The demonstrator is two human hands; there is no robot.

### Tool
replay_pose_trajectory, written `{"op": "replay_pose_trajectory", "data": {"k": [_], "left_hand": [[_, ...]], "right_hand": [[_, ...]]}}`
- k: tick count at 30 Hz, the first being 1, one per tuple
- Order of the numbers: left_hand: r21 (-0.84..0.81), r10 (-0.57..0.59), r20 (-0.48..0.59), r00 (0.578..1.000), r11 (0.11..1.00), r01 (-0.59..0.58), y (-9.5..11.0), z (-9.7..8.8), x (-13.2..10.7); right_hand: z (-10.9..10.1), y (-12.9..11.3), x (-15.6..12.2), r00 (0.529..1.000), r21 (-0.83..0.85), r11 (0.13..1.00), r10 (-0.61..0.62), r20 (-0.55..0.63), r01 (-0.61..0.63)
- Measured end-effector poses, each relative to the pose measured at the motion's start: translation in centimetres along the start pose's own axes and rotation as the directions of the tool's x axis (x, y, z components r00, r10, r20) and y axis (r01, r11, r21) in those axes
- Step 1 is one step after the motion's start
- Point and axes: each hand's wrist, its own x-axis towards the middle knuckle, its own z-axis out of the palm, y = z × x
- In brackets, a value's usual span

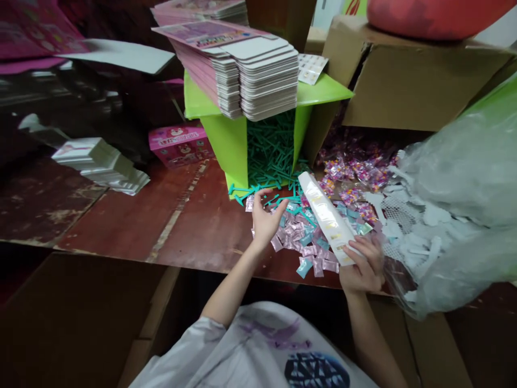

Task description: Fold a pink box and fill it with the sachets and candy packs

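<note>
My right hand (362,265) is closed on the near end of a long clear sleeve (327,215), thumb on top, so that the sleeve slants up and away from my grip with its open far end pointing toward the green box. My left hand (266,215) hovers just to the left of it, fingers loosely curled and spread, holding nothing that I can make out, the fingertips (280,203) right over the near edge of the heap of small pink and teal packets (304,242). That heap lies between my two hands and partly under the sleeve. I judge this to be the picking step: one hand keeps the sleeve ready while the other gathers what goes in. The next move calls for a fine pinch on one packet or stick, not a scoop, and a steady sleeve mouth. Just beyond my left fingers, teal sticks (274,156) spill from the tipped green box (230,145); a stack of flat printed cards (250,70) sits on top of it. To the right of my grip, a clear bag of white scraps (452,215) crowds the sleeve.
</note>
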Motion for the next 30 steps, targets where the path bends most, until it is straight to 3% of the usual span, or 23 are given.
{"op": "replay_pose_trajectory", "data": {"k": [2, 3, 4, 6, 7, 8, 10, 12, 14, 16, 18, 20, 25, 30], "left_hand": [[-0.151, -0.265, 0.095, 0.960, 0.949, 0.277, -0.2, 0.3, 0.6], [-0.197, -0.318, 0.125, 0.940, 0.920, 0.338, -0.3, 0.5, 0.9], [-0.219, -0.307, 0.107, 0.946, 0.920, 0.324, -0.4, 0.6, 1.1], [-0.153, -0.091, -0.053, 0.994, 0.985, 0.082, -0.4, 0.7, 1.5], [-0.059, 0.085, -0.141, 0.986, 0.994, -0.094, -0.3, 0.7, 1.8], [0.051, 0.262, -0.190, 0.946, 0.965, -0.257, -0.2, 0.6, 2.0], [0.212, 0.511, -0.164, 0.843, 0.853, -0.476, -0.1, 0.2, 2.3], [0.241, 0.582, -0.097, 0.807, 0.801, -0.548, -0.2, -0.2, 2.4], [0.176, 0.505, -0.061, 0.861, 0.854, -0.489, -0.6, -0.5, 2.2], [0.076, 0.351, -0.040, 0.936, 0.935, -0.348, -1.2, -0.8, 1.6], [-0.006, 0.214, -0.033, 0.976, 0.977, -0.215, -1.9, -0.9, 0.9], [-0.061, 0.159, -0.042, 0.986, 0.985, -0.161, -2.5, -1.0, 0.4], [-0.210, 0.183, 0.004, 0.983, 0.961, -0.178, -3.1, -1.1, 0.3], [-0.312, 0.035, 0.219, 0.975, 0.949, 0.036, -3.1, -1.6, 0.8]], "right_hand": [[0.0, -0.5, 0.1, 1.000, 0.031, 0.999, -0.006, 0.002, 0.006], [0.1, -0.8, 0.1, 1.000, 0.044, 0.999, -0.007, -0.001, 0.007], [0.1, -1.0, 0.1, 1.000, 0.056, 0.998, -0.006, -0.002, 0.006], [0.2, -1.6, 0.1, 1.000, 0.084, 0.996, 0.009, 0.002, -0.009], [0.1, -1.8, 0.1, 1.000, 0.099, 0.995, 0.022, 0.008, -0.022], [0.1, -2.0, 0.2, 0.999, 0.112, 0.993, 0.034, 0.017, -0.035], [-0.1, -2.4, 0.2, 0.998, 0.132, 0.990, 0.051, 0.032, -0.055], [-0.2, -2.6, 0.3, 0.998, 0.139, 0.988, 0.059, 0.024, -0.061], [-0.4, -2.7, 0.4, 0.997, 0.139, 0.988, 0.071, -0.009, -0.069], [-0.5, -2.8, 0.5, 0.996, 0.134, 0.988, 0.081, -0.042, -0.075], [-0.6, -2.8, 0.5, 0.995, 0.127, 0.989, 0.082, -0.056, -0.075], [-0.8, -2.9, 0.5, 0.996, 0.127, 0.990, 0.074, -0.049, -0.067], [-1.1, -3.0, 0.6, 0.997, 0.124, 0.990, 0.069, -0.027, -0.065], [-1.9, -2.5, 0.4, 0.989, 0.100, 0.984, 0.145, 0.013, -0.145]]}}
